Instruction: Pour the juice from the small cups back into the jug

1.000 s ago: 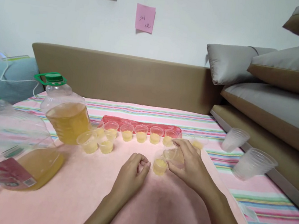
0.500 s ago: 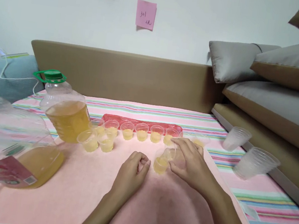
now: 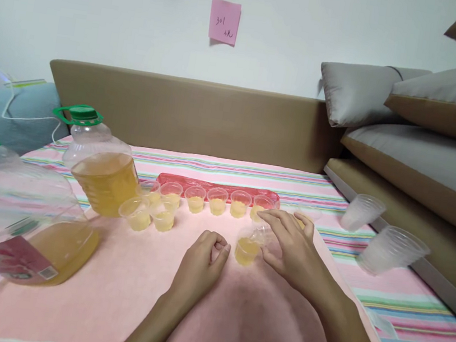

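- On the pink towel (image 3: pixel 108 301) spread over a striped cloth (image 3: pixel 420 339), the right hand (image 3: pixel 295 251) tilts a small clear cup (image 3: pixel 260 233), pinched in its fingers, over a filled cup (image 3: pixel 246 250) of yellow liquid; the fingers hide most of the tilted cup.
- Just left of the filled cup, the left hand (image 3: pixel 200 266) rests on the towel, curled into a loose fist around nothing.
- Behind the hands, a row of filled cups (image 3: pixel 217 202) stands along a red tray (image 3: pixel 217 187), whose front the cups cover.
- At the left edge, a near oil jug (image 3: pixel 12 225) is cut off; its red label is blurred and unreadable. A second jug (image 3: pixel 99 167) with a green cap stands behind it, with cups bunched at its base.
- Two empty cups (image 3: pixel 376 234) lie tipped at the right by a couch base.
- A pink sticky note (image 3: pixel 224 21) on the wall reads "301", with a second line too faint to make out.
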`<state>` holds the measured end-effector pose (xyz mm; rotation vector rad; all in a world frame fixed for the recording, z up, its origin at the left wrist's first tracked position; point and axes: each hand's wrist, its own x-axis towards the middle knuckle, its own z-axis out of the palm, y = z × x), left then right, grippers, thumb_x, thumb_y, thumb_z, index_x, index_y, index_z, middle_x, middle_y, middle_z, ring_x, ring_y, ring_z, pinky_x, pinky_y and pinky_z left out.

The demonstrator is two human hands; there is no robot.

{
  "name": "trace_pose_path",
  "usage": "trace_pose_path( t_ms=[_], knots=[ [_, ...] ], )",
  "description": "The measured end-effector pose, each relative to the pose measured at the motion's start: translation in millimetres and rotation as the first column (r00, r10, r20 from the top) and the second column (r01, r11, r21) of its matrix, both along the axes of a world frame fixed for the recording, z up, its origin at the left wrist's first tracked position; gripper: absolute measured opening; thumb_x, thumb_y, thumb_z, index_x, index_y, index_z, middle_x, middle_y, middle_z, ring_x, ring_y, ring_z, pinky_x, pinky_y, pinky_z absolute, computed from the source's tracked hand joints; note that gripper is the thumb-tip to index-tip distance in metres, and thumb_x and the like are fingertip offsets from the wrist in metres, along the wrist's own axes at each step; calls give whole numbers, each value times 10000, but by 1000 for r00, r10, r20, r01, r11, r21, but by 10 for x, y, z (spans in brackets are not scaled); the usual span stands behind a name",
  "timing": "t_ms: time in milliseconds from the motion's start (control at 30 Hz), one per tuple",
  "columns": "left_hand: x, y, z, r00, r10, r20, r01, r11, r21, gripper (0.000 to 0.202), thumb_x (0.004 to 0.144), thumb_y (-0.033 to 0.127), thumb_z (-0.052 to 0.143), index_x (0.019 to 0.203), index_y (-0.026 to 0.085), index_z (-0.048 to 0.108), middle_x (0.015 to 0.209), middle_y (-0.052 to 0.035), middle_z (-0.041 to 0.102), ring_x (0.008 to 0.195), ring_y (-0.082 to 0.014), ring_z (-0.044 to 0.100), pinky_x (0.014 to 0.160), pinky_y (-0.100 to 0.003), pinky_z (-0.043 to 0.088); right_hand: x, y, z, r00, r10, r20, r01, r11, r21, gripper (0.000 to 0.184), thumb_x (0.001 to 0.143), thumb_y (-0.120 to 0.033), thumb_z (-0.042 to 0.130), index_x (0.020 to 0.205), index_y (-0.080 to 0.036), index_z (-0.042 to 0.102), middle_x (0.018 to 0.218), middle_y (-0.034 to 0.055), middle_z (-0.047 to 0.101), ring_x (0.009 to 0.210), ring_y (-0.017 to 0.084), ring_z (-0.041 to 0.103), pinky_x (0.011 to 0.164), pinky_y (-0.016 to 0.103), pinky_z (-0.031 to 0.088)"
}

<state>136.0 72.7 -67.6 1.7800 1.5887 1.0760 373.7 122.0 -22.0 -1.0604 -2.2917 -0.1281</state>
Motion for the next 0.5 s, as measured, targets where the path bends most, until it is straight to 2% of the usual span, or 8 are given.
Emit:
trace_pose_path(
  t_ms=[267, 500],
  knots=[
    [-9, 13, 2, 1000, 0, -12, 0, 1000, 5, 228, 1025, 401, 507, 977, 222, 640, 991, -68, 654, 900, -273, 614, 835, -422, 461, -42, -20, 7, 999, 27, 44, -29, 998, 48, 651, 846, -19, 568, 1440, -286, 571, 1454, 82, 714, 1402, 277, 644, 1260, 549, 225],
    [-26, 8, -13, 1000, 17, -14, -16, 1000, 14, 200, 1016, 380, 517, 969, 225, 634, 993, -68, 660, 892, -270, 618, 833, -421, 470, -66, -42, 66, 996, 28, 87, -44, 982, 182, 571, 902, -7, 570, 1412, -263, 587, 1416, 80, 752, 1410, 298, 645, 1268, 552, 194]
  ],
)
